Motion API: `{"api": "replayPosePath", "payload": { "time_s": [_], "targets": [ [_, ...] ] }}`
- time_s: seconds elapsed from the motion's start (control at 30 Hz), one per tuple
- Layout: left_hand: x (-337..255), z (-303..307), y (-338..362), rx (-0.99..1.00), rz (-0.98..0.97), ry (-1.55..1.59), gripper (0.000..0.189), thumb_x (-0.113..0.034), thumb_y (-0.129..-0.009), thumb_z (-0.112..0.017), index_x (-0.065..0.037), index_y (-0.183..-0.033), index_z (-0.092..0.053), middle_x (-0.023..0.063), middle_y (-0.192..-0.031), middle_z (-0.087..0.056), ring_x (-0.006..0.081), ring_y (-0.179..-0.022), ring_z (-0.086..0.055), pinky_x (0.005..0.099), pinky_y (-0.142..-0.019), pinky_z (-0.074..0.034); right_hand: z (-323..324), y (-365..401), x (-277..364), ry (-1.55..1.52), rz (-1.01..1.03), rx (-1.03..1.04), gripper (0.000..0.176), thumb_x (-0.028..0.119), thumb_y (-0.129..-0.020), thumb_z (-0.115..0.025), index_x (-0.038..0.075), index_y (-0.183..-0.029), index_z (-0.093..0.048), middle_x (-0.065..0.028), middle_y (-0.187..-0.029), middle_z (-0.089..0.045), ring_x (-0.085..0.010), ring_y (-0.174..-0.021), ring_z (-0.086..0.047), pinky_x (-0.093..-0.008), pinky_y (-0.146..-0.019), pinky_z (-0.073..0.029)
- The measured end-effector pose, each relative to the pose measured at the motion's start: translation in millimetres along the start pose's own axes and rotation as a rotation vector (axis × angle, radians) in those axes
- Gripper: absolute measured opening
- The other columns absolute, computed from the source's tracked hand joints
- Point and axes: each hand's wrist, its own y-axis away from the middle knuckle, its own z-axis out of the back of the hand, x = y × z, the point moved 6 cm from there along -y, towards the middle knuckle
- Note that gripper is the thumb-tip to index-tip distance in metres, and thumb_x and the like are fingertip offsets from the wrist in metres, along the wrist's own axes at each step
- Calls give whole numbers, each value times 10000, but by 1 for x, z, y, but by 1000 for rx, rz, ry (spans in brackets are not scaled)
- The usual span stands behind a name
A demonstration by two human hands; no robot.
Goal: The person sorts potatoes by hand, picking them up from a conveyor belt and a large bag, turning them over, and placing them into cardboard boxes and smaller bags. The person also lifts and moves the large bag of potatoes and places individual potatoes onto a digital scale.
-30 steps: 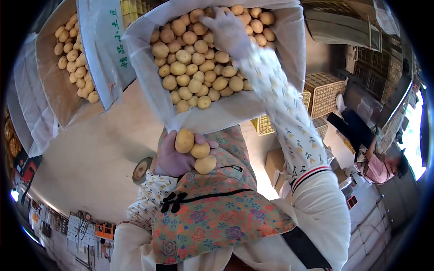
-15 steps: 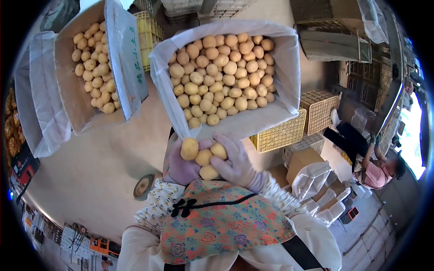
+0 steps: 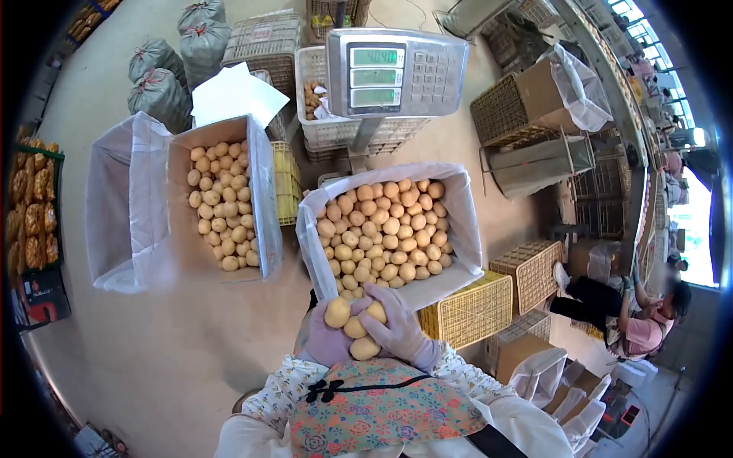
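In gloved hands close to my apron, I hold several round, yellow-brown potatoes. My left hand is cupped beneath and around them on the left side. My right hand curls over them from the right, its fingers against the upper right potato. Just beyond my hands, a carton with a white liner holds a large heap of loose potatoes. To its left, a second lined carton contains more potatoes.
A scale display on a post stands behind the near carton. Yellow crates lie to the right. Tied sacks and a white sheet are at back left. At far right, a person in a pink top is bent over.
My view has tilted up, so the scale display, sacks and white sheet now show and the cartons appear lower. The potatoes remain in my hands.
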Motion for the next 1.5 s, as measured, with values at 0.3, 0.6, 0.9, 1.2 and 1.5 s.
{"api": "replayPosePath", "payload": {
  "time_s": [0.3, 0.6, 0.9, 1.2, 1.5],
  "targets": [
    [-39, -17, 37, 274, -152, 80, 812, -618, -924, -315, 14, -1420, -433, 204, -1493, -406, 369, -1355, -423, 494, -1158, -315, -32, -30, 57, 65, 185, -14, 646, 213, -803, -714, -57, -1342, -482, -223, -1265, -565, -357, -1161, -545, -421, -1027, -421],
    [-116, -25, 81, 388, -356, 98, 739, -671, -900, -395, -80, -1319, -539, 174, -1239, -586, 348, -1078, -592, 602, -933, -473, -66, -49, 71, -28, 230, 2, 789, 232, -835, -725, -82, -1447, -338, -235, -1337, -499, -344, -1203, -534, -414, -1043, -417],
    [-297, -67, 217, -180, -1437, -353, 433, -382, -945, -491, -82, -1255, -515, 115, -1159, -579, 267, -1055, -593, 491, -876, -504, -74, -42, 45, -63, 102, 34, 723, 172, -857, -690, -69, -1451, -357, -212, -1308, -537, -297, -1205, -554, -399, -1032, -444],
    [-349, -26, 197, -48, -1248, -286, 619, -331, -944, -571, 16, -1430, -408, 148, -1451, -487, 303, -1322, -465, 421, -1024, -473, -30, 4, -120, 349, -328, 45, 414, 300, -856, -664, 28, -1160, -592, -210, -1031, -646, -351, -994, -627, -426, -877, -504],
    [-59, 71, -8, -371, -136, -709, 361, -291, -1014, -462, -38, -1244, -578, 30, -1097, -613, 145, -988, -592, 296, -910, -482, 46, -77, -276, 869, -821, 157, 427, 153, -816, -678, 91, -1213, -534, -174, -1189, -592, -388, -1071, -603, -485, -896, -500]
  ]
}}
